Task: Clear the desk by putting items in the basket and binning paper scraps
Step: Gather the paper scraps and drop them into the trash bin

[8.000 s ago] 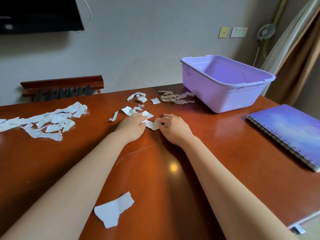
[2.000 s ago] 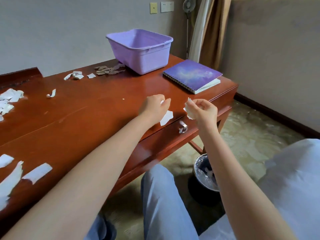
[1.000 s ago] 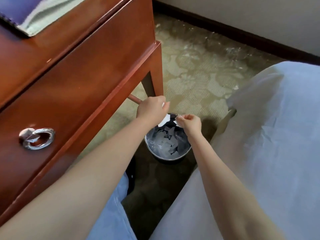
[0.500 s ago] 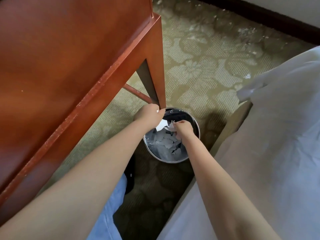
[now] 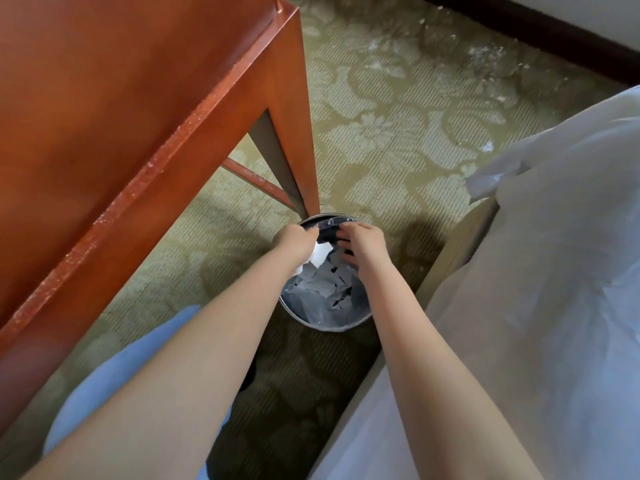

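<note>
Both hands over the bin beside the counter leg.

I see my left hand (image 5: pixel 293 240) at the 11 o'clock edge of the bin (image 5: pixel 311 325), fingers curled round a white paper scrap (image 5: pixel 320 253). More torn pieces (image 5: pixel 320 287) lie inside the bin. My right hand (image 5: pixel 364 244) hangs at 1 o'clock, fingers loose and spread, holding nothing. The counter leg (image 5: pixel 294 161) stands at the bin's 12 o'clock and the bed (image 5: pixel 536 306) at 3 o'clock, on patterned carpet (image 5: pixel 381 133).

Two hands, the left hand (image 5: pixel 294 239) and the right hand (image 5: pixel 364 242), above one round bin (image 5: pixel 323 328). One white scrap (image 5: pixel 320 252) held by the left hand; a heap of paper scraps (image 5: pixel 320 285) inside the bin, too jumbled to count. One wooden desk (image 5: pixel 121 116), one desk leg (image 5: pixel 294 140) showing, one white sheet (image 5: pixel 536 306)
</note>
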Demonstrator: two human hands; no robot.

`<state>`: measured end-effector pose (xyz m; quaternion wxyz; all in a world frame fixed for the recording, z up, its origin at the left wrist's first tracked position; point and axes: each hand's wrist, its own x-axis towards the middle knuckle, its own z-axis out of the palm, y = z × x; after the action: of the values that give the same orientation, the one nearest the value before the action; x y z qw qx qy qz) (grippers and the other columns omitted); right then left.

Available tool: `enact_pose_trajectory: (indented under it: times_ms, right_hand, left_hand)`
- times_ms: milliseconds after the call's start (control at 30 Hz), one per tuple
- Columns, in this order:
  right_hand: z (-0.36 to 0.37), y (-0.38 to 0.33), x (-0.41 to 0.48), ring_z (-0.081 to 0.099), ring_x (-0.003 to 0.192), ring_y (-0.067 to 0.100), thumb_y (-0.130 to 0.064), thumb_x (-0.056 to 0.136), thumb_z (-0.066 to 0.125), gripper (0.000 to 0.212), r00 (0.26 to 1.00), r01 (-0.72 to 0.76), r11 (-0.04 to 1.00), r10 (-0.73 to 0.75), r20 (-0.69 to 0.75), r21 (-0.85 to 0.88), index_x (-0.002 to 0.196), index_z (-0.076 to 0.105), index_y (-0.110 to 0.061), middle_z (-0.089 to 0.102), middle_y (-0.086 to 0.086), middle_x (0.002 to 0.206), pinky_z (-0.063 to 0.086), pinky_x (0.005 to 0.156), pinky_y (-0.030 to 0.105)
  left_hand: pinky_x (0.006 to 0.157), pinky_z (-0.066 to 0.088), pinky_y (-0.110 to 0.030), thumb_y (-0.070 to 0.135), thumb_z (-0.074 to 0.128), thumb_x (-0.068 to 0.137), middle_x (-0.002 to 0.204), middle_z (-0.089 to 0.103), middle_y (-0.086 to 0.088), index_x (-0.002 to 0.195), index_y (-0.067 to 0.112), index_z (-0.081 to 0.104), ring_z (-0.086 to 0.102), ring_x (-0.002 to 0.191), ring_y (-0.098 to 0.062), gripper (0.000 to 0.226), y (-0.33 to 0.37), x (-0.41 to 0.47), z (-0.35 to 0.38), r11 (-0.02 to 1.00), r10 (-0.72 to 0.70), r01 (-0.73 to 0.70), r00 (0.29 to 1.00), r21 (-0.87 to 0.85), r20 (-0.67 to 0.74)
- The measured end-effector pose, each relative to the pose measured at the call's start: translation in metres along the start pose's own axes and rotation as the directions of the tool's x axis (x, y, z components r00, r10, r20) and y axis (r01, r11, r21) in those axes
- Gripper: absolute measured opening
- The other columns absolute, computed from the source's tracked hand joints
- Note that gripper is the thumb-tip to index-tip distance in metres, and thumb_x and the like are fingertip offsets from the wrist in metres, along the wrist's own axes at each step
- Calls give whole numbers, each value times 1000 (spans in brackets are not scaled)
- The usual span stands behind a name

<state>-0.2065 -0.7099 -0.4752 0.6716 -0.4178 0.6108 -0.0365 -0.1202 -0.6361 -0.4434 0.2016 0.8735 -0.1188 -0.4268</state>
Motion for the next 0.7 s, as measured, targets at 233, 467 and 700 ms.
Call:
enact_pose_trajectory:
  times_ms: [233, 467, 700]
  right_hand:
    - [-6, 1, 7, 59, 68, 15, -14, 92, 52, 15, 998, 43, 997, -41, -39, 65, 79, 58, -17, 67, 5, 89, 49, 67, 31]
    - [-6, 7, 6, 64, 100, 27, -18, 91, 55, 13, 999, 16, 1000, -15, -51, 10, 79, 60, -21, 69, 10, 99, 51, 94, 46]
    - [0, 12, -8, 60, 81, 18, -20, 89, 53, 34, 999, 53, 990, -53, 9, -130, 120, 63, -13, 70, 0, 86, 45, 70, 33]
  left_hand:
    - [80, 45, -34, 32, 43, 95, 115, 55, -11, 131, 3, 48, 52, 97, -29, 46, -2, 6, 14, 947, -172, 191, 981, -259, 94]
    - [89, 45, -45, 40, 43, 95, 140, 43, -8, 141, 12, 37, 45, 123, -29, 54, -3, 5, 5, 907, -210, 265, 958, -327, 193]
    - [68, 36, -30, 29, 45, 95, 92, 51, -3, 121, 10, 48, 44, 70, -15, 32, 3, -10, -3, 967, -91, 114, 990, -229, 110]
